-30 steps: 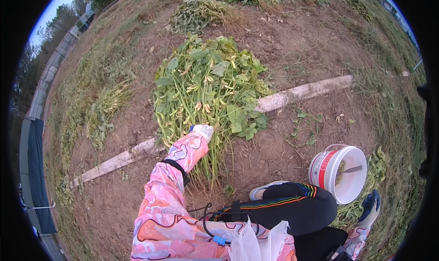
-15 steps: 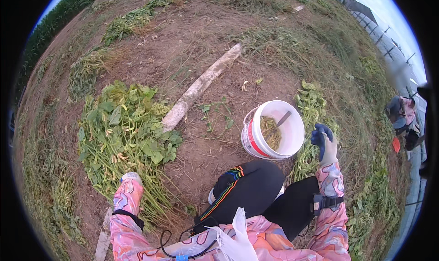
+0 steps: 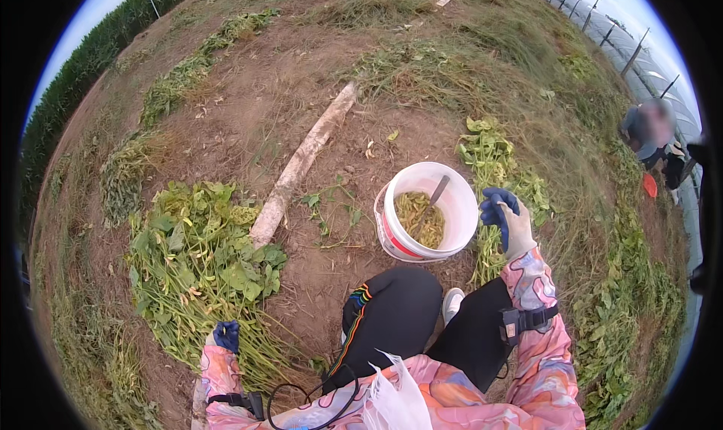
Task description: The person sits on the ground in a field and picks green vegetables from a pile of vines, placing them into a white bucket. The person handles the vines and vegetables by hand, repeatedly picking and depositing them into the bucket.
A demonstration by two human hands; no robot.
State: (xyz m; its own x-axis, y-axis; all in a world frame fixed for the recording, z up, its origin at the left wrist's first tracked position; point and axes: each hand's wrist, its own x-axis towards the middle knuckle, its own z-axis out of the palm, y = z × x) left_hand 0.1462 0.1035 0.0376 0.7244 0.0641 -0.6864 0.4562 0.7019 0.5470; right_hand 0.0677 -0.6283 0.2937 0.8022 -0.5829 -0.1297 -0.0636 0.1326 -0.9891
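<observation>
My left hand point(image 3: 224, 336), gloved in white and dark blue, is closed with curled fingers at the stem end of a heap of uprooted bean plants point(image 3: 203, 260). Whether stems or anything else are inside it is hidden. On the right, my right hand point(image 3: 509, 223), in a matching glove, is raised beside a white bucket point(image 3: 389, 230) with bent fingers drawn together. What it holds, if anything, cannot be made out. Inside the bucket lie yellow-green pods point(image 3: 413, 218), and a grey handle-like tool point(image 3: 438, 191) leans among them.
A pale pole point(image 3: 305, 153) lies on the soil beyond the heap. More pulled plants point(image 3: 489, 147) lie behind and right of the bucket. Another person point(image 3: 649, 129) crouches at the far right near an orange-red object point(image 3: 650, 184). My bent knee point(image 3: 395, 306) is in front of the bucket.
The view has shifted, so the bucket and heap sit further left. My left hand has turned, showing blue fingers. My right hand remains beside the bucket, its fingers more curled.
</observation>
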